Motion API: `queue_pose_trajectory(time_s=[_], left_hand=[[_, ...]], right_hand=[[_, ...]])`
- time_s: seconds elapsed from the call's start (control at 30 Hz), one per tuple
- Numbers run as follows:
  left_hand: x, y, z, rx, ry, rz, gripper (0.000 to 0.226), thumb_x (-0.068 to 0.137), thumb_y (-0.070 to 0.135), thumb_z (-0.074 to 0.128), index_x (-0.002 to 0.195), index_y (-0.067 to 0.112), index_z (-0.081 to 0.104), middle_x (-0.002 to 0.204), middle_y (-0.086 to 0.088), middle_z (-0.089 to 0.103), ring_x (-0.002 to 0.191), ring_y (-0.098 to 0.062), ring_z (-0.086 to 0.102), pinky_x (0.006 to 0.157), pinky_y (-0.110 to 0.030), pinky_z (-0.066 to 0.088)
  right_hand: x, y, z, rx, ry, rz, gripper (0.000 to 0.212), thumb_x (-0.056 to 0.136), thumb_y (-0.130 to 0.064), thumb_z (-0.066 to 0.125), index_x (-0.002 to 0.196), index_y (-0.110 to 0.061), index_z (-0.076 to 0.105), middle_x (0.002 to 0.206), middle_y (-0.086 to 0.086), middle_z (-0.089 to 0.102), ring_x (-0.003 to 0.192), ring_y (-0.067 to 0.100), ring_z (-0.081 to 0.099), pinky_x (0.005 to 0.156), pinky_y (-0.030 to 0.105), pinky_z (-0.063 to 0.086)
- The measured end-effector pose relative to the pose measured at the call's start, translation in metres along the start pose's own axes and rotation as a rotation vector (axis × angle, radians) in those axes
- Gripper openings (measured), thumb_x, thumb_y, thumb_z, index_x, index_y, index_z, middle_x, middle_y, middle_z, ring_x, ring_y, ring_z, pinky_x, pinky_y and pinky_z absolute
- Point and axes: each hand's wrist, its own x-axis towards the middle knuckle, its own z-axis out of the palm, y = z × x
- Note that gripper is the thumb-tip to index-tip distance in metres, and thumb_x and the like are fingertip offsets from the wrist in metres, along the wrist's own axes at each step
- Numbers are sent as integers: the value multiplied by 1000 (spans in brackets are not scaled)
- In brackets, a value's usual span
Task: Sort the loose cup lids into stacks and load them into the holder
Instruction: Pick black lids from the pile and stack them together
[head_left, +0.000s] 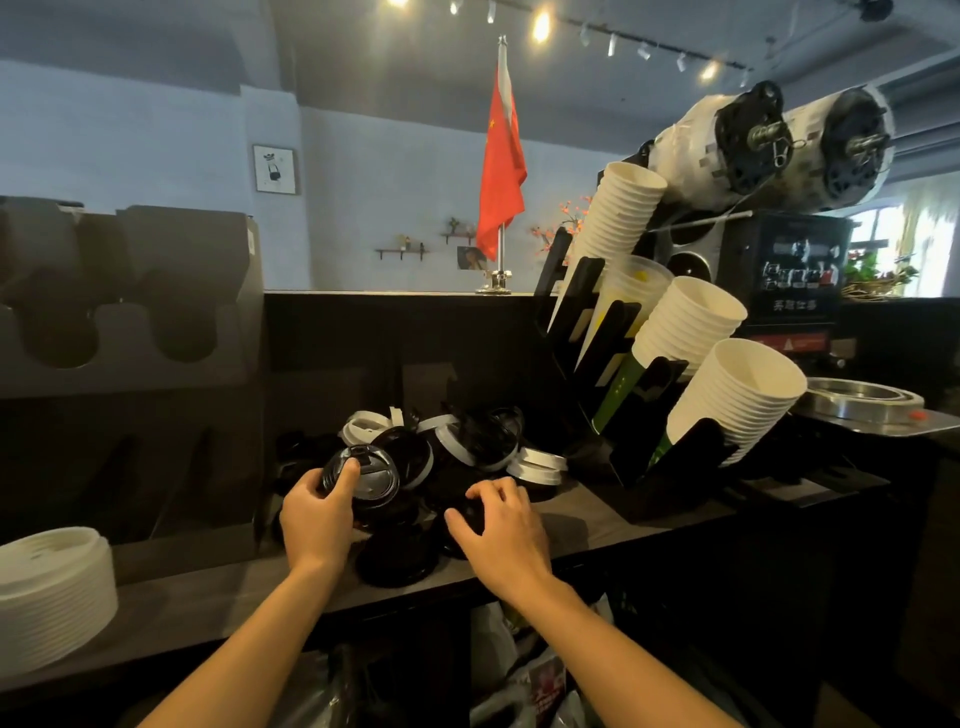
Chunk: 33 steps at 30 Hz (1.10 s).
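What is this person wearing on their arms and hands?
Nothing that shows. The left hand and right hand are bare, with no gloves, rings or watch in view. Both forearms are uncovered down to the picture's bottom edge, with no sleeves.

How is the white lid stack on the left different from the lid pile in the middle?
The stack is all white and neat; the pile mixes black and white lids in a jumble. Nobody touches the stack, but the left hand and right hand are at the pile. Both sit on the dark counter.
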Motion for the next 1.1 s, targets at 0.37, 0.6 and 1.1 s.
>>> queue_pose_trajectory(time_s=[0.37,0.6,1.1], left_hand=[[14,-9,-15,-85,132,-164,25,99,36,62,95,12,69,97,-9,70,96,-26,66,91,-45,53],[20,-15,-11,-89,115,-197,29,98,39,63,103,12,69,102,-7,70,99,-25,67,97,-53,54],[16,-9,-10,-95,177,-205,36,98,43,60,113,11,66,109,-5,68,103,-24,65,96,-53,55]], right_hand=[[53,-63,26,16,-338,44,59,89,-50,61,139,-25,44,140,6,45,130,27,42,106,43,40],[72,-73,44,-93,-423,111,66,84,-50,68,138,-23,43,137,7,52,127,29,49,107,45,40],[53,-56,34,29,-137,-16,92,77,-50,76,152,-24,29,149,1,39,130,26,49,98,40,46]])
